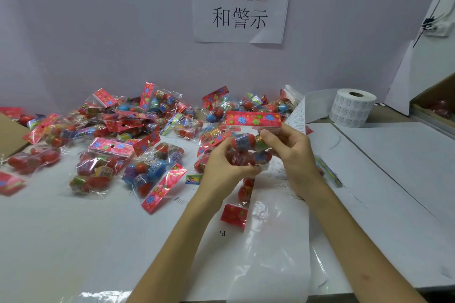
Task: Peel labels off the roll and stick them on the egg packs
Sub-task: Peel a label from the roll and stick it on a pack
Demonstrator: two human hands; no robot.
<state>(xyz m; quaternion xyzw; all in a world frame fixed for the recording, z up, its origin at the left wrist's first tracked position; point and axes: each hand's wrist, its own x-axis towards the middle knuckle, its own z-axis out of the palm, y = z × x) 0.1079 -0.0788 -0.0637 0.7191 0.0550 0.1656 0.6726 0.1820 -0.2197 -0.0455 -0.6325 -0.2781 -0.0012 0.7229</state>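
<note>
Egg pack, one item, held up just above the table in the middle of the view; red flowered header card on top, clear bag of coloured eggs below.

Left hand: fingers curled, pinching the lower edge of the bag. Whether a label sits under the fingertips cannot be told.

Right hand: fingers curled round the right side of the bag, thumb up against the header card.

Label roll: upright at the far right of the table, well apart from the hands, thick with labels.

Backing strip: runs from the roll leftward, then down the table under the hands toward the near edge; glossy and mostly bare, so many labels look already used.

Second pack: lies on the strip just below the hands.

Pile of egg packs: dozens, loose, spread across the left and back of the table. Labelled or not is too small to tell.

Progress, as judged: well under way, one pack in hand at the sticking step, and a large share of the pile probably left.
</note>
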